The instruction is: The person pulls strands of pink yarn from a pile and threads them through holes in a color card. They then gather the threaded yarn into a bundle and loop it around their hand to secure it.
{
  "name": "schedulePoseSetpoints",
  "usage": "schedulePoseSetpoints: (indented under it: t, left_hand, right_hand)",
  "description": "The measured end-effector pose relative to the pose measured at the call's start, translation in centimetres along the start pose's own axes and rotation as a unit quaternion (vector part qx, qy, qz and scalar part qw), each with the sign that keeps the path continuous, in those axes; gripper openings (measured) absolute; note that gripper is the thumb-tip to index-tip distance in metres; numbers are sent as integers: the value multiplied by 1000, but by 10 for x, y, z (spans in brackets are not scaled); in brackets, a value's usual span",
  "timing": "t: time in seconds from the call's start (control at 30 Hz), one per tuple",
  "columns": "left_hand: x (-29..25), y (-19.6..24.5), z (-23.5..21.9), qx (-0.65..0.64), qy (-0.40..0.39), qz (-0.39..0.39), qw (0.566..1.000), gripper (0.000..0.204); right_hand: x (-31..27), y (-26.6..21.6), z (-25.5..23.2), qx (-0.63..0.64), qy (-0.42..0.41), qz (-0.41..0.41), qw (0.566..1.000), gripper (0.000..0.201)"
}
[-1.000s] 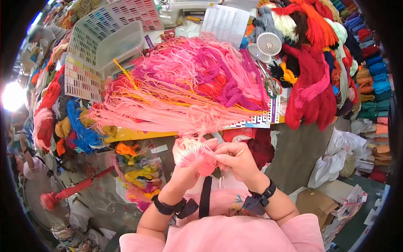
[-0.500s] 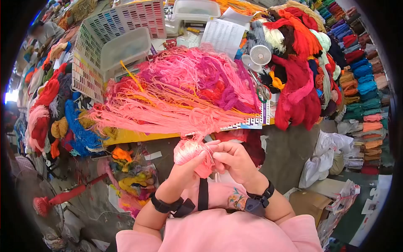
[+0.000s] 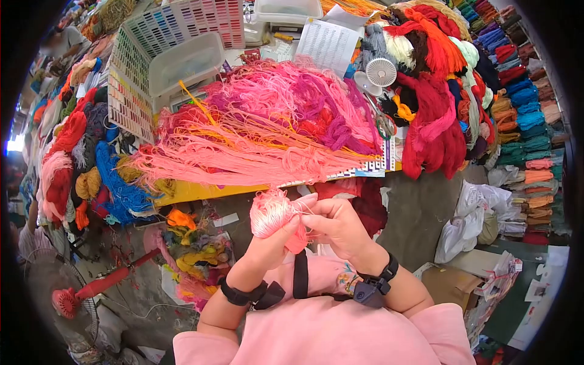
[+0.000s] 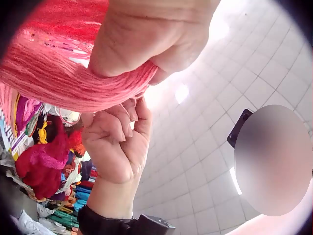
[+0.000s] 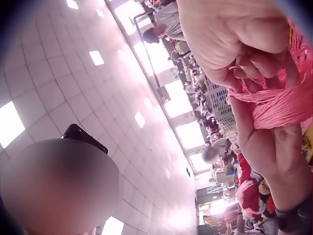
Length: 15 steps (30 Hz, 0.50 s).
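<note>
- Left hand (image 3: 267, 243), centre of the head frame just below the table edge: fingers curled round a pink yarn bundle (image 3: 272, 213), thumb up along its right side; bundle's fluffy end sticks up above the fist.
- Right hand (image 3: 340, 228), just right of the left hand and touching it: fingers curled in, tips pinching thin strands at the bundle's right side.
- Left wrist view: pink yarn bundle (image 4: 58, 83) runs across the upper left, palm over it, right hand (image 4: 117, 142) curled just under it.
- Right wrist view: yarn (image 5: 279, 105) crosses at right, wrapped over the left hand's fingers.
- Big heap of pink, magenta and orange yarn (image 3: 267, 128) on a yellow table (image 3: 194, 191), upper centre.
- Colour cards (image 3: 176, 24) at upper left.
- Small white fan (image 3: 381, 72) at upper right, red skeins (image 3: 432, 121) beside it.
- Red floor fan (image 3: 79, 292) at lower left.
</note>
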State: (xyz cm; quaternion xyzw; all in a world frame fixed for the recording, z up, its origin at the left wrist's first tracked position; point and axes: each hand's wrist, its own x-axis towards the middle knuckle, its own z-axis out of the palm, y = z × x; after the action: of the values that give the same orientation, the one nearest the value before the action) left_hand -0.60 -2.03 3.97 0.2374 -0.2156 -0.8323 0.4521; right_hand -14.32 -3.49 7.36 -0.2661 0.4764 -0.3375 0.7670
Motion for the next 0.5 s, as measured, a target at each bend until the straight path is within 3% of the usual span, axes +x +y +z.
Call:
schedulePoseSetpoints:
  t: [0.1,0.17,0.3,0.37,0.4,0.47,0.5]
  left_hand:
    - [-3,2,-3,66,-19,6,998,41]
    - [-5,11,-1,-51,-33,-3,998,39]
    - [-9,10,-6,-130,-18,-1,991,38]
    - [-10,8,-9,-180,9,-12,984,37]
    - [-11,9,-7,-179,8,-12,984,37]
    - [-15,9,-1,-53,46,46,996,34]
    - [-16,10,-1,-53,47,47,996,34]
  right_hand:
    - [0,-2,13,23,22,8,999,12]
    - [-2,-5,12,44,2,5,999,12]
    - [-1,1,3,98,-49,1,994,9]
    - [-2,2,12,72,-21,-21,997,8]
    - [-2,2,15,45,6,-43,998,8]
    - [-2,3,14,10,-5,-53,999,7]
    - [-2,4,14,-25,-16,-62,998,6]
